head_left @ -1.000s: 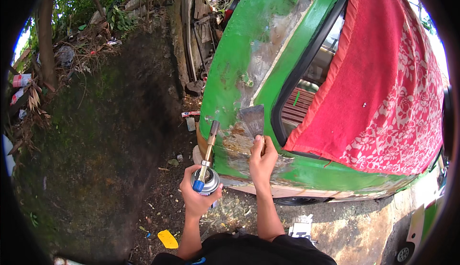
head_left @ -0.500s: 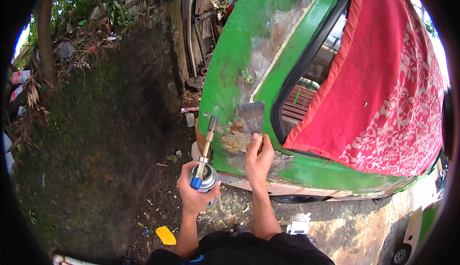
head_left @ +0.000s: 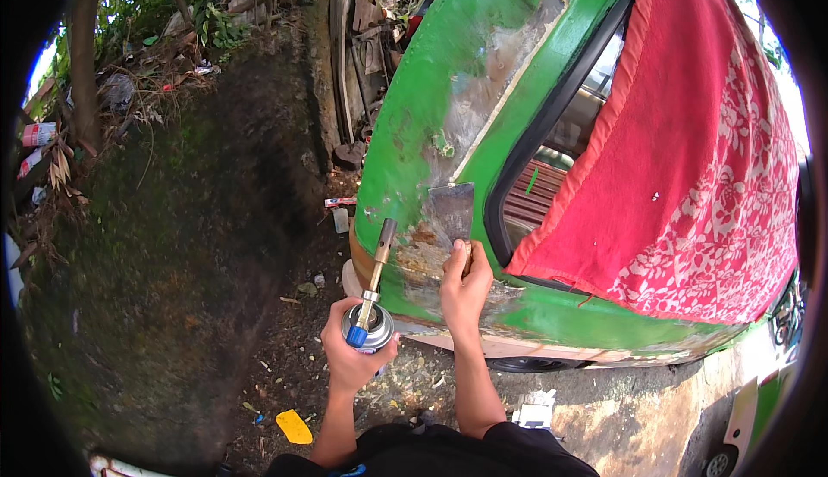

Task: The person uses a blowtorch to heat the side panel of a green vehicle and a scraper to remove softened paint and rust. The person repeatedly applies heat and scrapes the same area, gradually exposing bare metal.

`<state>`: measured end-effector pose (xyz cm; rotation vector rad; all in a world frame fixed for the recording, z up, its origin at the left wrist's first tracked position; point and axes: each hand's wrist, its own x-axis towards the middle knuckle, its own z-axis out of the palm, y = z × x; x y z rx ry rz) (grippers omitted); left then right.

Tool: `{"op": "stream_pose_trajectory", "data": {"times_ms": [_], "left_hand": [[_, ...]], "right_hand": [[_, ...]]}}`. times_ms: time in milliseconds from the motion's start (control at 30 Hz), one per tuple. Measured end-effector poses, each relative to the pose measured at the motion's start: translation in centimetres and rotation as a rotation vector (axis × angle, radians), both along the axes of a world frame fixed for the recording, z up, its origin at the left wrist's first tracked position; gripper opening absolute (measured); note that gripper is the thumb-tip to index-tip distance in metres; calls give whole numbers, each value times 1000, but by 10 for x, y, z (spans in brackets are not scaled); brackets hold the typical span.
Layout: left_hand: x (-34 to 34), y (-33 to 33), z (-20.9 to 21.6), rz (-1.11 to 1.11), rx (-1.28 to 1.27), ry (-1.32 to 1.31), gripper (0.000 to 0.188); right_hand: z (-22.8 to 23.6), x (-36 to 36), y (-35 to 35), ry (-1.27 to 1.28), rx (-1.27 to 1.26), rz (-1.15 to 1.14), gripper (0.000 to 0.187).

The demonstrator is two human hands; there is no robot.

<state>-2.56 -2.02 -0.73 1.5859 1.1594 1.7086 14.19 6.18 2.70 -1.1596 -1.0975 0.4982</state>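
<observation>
Within left hand (head_left: 352, 361), torch (head_left: 371, 301); on ground (head_left: 621, 401), printed card (head_left: 536, 410)

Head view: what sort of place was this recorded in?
Probably a rough outdoor yard, perhaps one used for vehicle bodywork: a green vehicle with worn, patchy paint, a gas torch in the left hand, and a tree trunk at far left.

Left hand (head_left: 348, 361) curled in a wide grip, right hand (head_left: 467, 294) farther out, pinched closed, both forearms (head_left: 477, 391) extended.
</observation>
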Motion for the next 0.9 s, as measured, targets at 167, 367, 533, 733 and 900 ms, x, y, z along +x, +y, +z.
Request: {"op": "stream_pose_trajectory", "data": {"times_ms": [167, 367, 533, 733, 900], "left_hand": [[-4, -2, -4, 5, 15, 58, 63], [-5, -6, 4, 40, 15, 66, 61], [-6, -5, 4, 47, -3, 25, 59], [-4, -4, -5, 24, -18, 12, 60], [-1, -4, -4, 49, -29, 5, 61]], "right_hand": [[-2, 4, 5, -24, -15, -3, 30], [3, -6, 1, 14, 64, 0, 28], [-5, -1, -3, 37, -20, 36, 29], [2, 4, 1, 10, 6, 21, 26], [11, -2, 3, -18, 36, 7, 24]]}}
